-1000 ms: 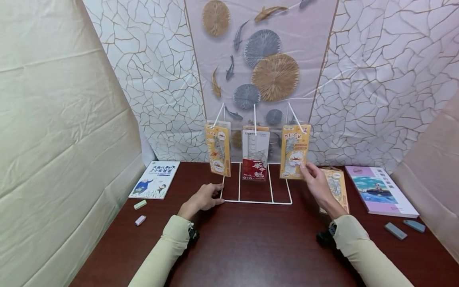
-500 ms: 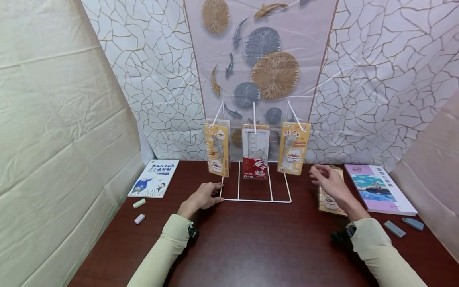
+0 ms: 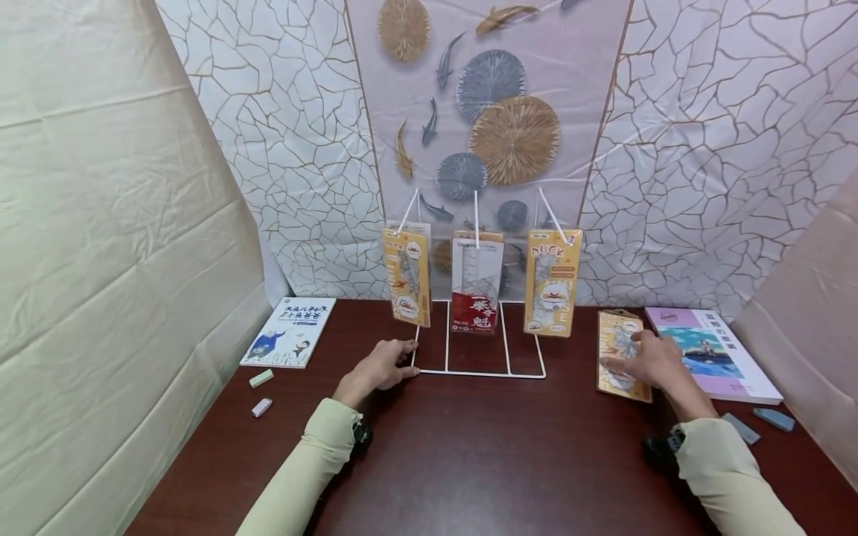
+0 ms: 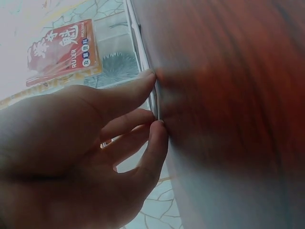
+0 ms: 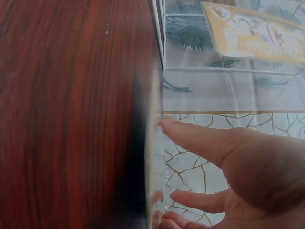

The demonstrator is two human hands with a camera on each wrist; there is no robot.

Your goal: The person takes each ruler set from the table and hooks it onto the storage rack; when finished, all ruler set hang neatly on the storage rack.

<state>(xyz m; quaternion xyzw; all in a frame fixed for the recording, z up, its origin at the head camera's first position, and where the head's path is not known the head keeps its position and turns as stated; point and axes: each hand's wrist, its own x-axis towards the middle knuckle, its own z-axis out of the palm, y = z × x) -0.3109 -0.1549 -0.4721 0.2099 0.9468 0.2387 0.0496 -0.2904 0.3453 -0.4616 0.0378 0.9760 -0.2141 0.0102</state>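
A white wire display rack [image 3: 482, 375] stands on the table with hanging ruler-set packs in three places. My left hand [image 3: 383, 365] holds its front left corner, thumb and fingers around the wire; the left wrist view shows those fingertips [image 4: 159, 125] at the wire. On the rack hang a yellow DUCK pack [image 3: 407, 279] at left, a red-and-white ruler pack [image 3: 477, 286] in the middle and another yellow DUCK pack [image 3: 553, 283] at right. My right hand [image 3: 657, 361] reaches over a yellow ruler pack [image 3: 613, 380] lying on the table, thumb and fingers spread at its surface, partly covering it.
A pink-and-blue book [image 3: 710, 353] lies to the right, with grey erasers [image 3: 774, 419] in front of it. To the left are a white picture book [image 3: 288, 333], a green eraser [image 3: 261, 378] and a white eraser [image 3: 261, 407]. A patterned cloth wall [image 3: 322, 149] closes the back.
My right hand has left the right hanging DUCK pack and moved right and down to the pack on the table. The hanging packs have swung slightly. My left hand stays at the rack corner.
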